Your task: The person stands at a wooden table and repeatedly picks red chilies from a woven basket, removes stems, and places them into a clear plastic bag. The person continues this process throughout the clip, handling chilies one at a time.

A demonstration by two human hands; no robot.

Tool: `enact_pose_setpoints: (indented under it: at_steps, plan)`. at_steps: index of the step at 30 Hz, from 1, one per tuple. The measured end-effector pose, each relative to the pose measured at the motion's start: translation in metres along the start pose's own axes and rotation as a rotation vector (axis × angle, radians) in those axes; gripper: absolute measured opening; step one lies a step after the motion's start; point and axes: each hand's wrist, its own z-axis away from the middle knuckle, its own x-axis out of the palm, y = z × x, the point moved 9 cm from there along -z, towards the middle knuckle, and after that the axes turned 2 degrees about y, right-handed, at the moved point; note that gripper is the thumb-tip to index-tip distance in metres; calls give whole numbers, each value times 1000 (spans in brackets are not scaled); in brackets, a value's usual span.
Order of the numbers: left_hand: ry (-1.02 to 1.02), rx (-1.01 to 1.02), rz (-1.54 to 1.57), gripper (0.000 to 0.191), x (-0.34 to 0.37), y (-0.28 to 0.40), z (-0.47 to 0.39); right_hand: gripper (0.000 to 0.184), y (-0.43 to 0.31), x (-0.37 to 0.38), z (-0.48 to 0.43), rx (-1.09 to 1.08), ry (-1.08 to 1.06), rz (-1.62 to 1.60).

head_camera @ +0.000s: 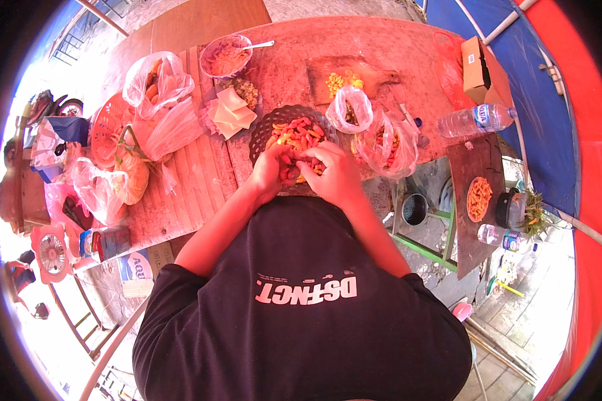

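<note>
A dark woven plastic basket (263, 131) of small red, orange and yellow chillies (301, 131) sits at the table's near edge. Over its near side, my left hand (270, 170) is cupped around a few red chillies (287, 173). My right hand (335, 173) is bent over the basket, its thumb and fingers close to the left fingertips. Whether anything is pinched in it is too small to make out. Right of the basket stand an opened clear plastic bag (350, 109) and a second plastic bag (389, 145) with chillies inside.
A wooden cutting board (321, 75) bears yellow cut pieces (342, 82). Left of the basket are a plate with pale slices (233, 113) and a bowl with a spoon (227, 57). Plastic bags (173, 128) crowd the left; a water bottle (474, 120) and cardboard box (484, 75) lie right.
</note>
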Motion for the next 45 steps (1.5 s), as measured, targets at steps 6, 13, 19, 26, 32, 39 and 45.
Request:
enact_pose_setpoints:
  at_steps: [6, 13, 19, 26, 32, 39, 45]
  plan:
    - [94, 0, -28, 40, -1, -4, -1, 18, 2, 18, 7, 14, -147, 171]
    - [132, 92, -204, 32, -9, 6, 3, 15, 14, 10, 4, 26, -49, 24]
    - [140, 200, -409, 38, -2, 14, 4, 16, 21, 11, 6, 87, -65, -76]
    - [153, 205, -432, 52, -11, 11, -2, 18, 24, 20, 8, 151, -127, -409]
    - [136, 235, -446, 50, -9, 9, -5, 16, 16, 21, 8, 129, -150, -376]
    - [-6, 51, -163, 48, 5, 1, 5, 10, 22, 27, 12, 248, -143, -711]
    - [207, 245, -470, 52, -4, 21, 4, 13, 24, 20, 9, 158, -68, -441]
